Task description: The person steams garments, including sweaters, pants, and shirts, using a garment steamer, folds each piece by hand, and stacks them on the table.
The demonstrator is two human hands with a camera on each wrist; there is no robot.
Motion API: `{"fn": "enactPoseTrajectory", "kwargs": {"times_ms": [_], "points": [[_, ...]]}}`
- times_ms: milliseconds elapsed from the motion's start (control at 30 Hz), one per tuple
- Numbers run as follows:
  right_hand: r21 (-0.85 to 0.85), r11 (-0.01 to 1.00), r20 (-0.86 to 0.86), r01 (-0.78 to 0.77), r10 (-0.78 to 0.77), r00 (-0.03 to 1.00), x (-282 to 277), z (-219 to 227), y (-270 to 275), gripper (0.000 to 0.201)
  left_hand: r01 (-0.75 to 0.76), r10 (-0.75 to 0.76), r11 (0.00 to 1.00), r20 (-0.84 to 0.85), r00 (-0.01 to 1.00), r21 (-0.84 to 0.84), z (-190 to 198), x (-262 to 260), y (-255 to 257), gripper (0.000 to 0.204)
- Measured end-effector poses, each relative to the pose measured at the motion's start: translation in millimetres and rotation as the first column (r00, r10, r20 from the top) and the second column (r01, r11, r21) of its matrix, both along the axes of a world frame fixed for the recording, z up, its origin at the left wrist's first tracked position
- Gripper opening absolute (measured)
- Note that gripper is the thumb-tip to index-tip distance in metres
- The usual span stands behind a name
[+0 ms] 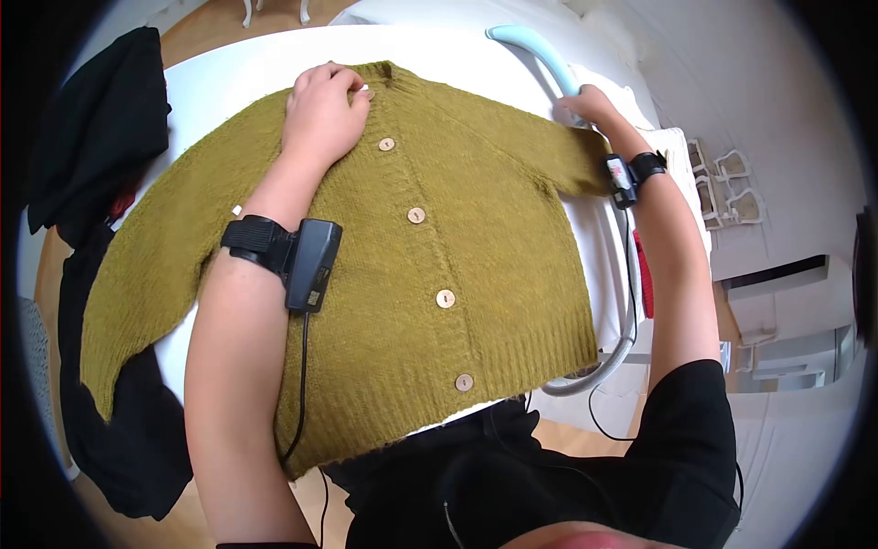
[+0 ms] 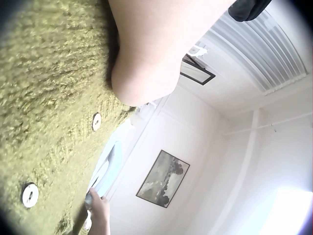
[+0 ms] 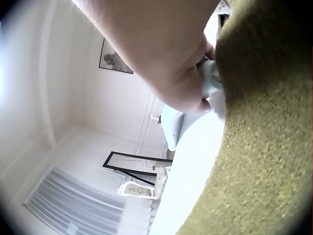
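Observation:
An olive-green knitted cardigan (image 1: 512,229) lies spread front side up on a white-topped table (image 1: 219,69), wooden-looking round buttons (image 1: 445,299) down its middle. At its neckline, my left hand (image 1: 322,110) holds the knit beside the top button with bent fingers. Those fingertips are hidden in the left wrist view, where only the back of the hand shows. My right hand (image 1: 594,105) grips a light blue curved wand (image 1: 540,55) just beyond the cardigan's right sleeve end. In the right wrist view the fingers wrap the wand (image 3: 211,78), close to the green knit (image 3: 264,132).
A grey hose (image 1: 604,366) curves along the table's right side. Black clothing (image 1: 105,128) hangs at the left, beside the cardigan's other sleeve. Something red (image 1: 645,274) shows at the right edge. White chairs (image 1: 732,188) stand farther right. Thin black cables run from both wrist cameras.

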State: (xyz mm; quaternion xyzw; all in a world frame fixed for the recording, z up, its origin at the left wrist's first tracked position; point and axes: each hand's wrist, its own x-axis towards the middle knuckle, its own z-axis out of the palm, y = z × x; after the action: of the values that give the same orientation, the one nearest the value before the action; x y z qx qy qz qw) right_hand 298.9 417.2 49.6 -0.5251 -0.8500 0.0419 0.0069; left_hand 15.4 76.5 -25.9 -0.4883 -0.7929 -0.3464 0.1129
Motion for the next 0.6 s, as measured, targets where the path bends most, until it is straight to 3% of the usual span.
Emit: {"fn": "enactPoseTrajectory", "kwargs": {"times_ms": [33,100,133,167,300,400,500,600], "points": [[0.000,1.000,0.002,-0.004,0.004,1.000,-1,4,-2,0.057,-0.004,0.004,1.000,0.002,1.000,0.000,1,-1,-1,0.027],[-0.165,0.986,-0.346,0.009,-0.066,0.936,4,12,-6,0.047,-0.006,0.007,0.999,0.024,1.000,-0.038,1,0,0,0.024],[-0.122,0.992,-0.213,0.033,-0.058,0.975,2,25,-9,0.040,0.003,-0.002,0.999,0.027,1.000,-0.037,0,0,1,0.024],[-0.121,0.992,-0.212,0.045,-0.070,0.975,9,25,-2,0.040,0.004,-0.003,0.999,0.031,1.000,-0.035,0,-1,1,0.025],[-0.042,0.999,-0.296,-0.029,0.016,0.955,38,44,24,0.041,0.015,-0.015,1.000,0.036,0.999,-0.006,0,-1,0,0.025],[0.039,0.999,-0.296,0.038,-0.024,0.955,56,67,13,0.045,0.015,-0.014,1.000,0.041,0.999,-0.022,1,-1,0,0.024],[0.123,0.989,-0.264,0.080,-0.045,0.964,98,88,42,0.043,0.025,-0.025,1.000,0.032,0.999,-0.013,1,-2,0,0.024],[0.201,0.968,-0.364,0.148,-0.066,0.929,141,108,43,0.043,0.019,-0.018,1.000,0.026,0.999,-0.017,2,-1,-1,0.024]]}}
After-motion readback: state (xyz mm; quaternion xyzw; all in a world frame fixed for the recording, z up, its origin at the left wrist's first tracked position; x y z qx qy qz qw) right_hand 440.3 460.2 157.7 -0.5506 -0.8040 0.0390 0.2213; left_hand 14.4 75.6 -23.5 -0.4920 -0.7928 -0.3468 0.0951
